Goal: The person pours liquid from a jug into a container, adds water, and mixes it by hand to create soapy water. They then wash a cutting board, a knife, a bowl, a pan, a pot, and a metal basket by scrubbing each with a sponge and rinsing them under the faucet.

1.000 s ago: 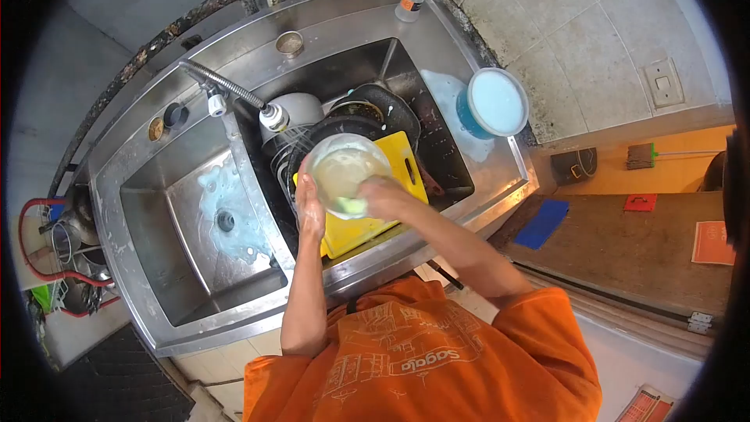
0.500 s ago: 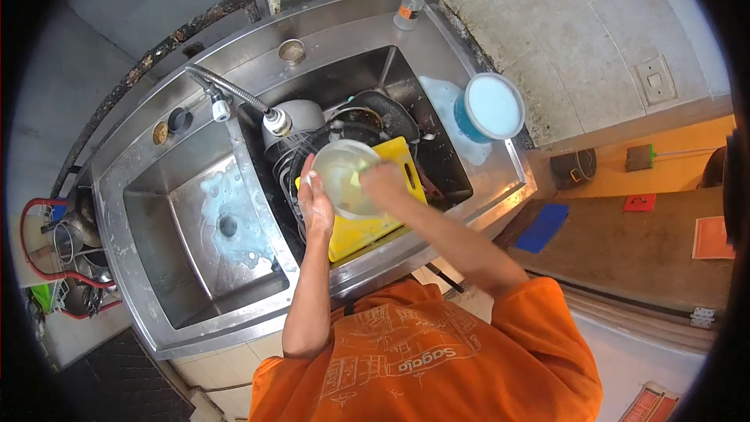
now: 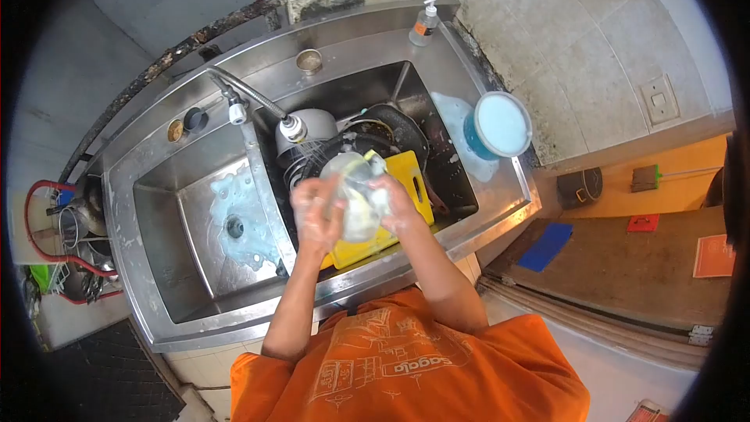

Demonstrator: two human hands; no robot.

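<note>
Over the right basin I hold a pale, see-through bowl (image 3: 361, 223), tilted on its side and blurred by motion. My left hand (image 3: 319, 215) grips its left side with soapy fingers. Against the bowl's right side, my right hand (image 3: 400, 207) is closed on a sponge (image 3: 375, 162) with yellow showing and suds around it. Below both hands lies a yellow cutting board (image 3: 405, 180). Water runs from the flexible faucet (image 3: 293, 126) just behind the bowl, onto a pot (image 3: 314, 126) and dark pans (image 3: 400, 129) in the basin.
A tub of blue soapy water (image 3: 500, 126) stands on the right ledge near a pump bottle (image 3: 423, 25). Blue suds lie around the drain of the left basin (image 3: 187, 246). A red-framed dish rack (image 3: 39, 254) holds pots at far left.
The bowl has turned from facing up to tilted on its side. My right hand has moved from inside it to its right side; my left fingers have curled around it.
</note>
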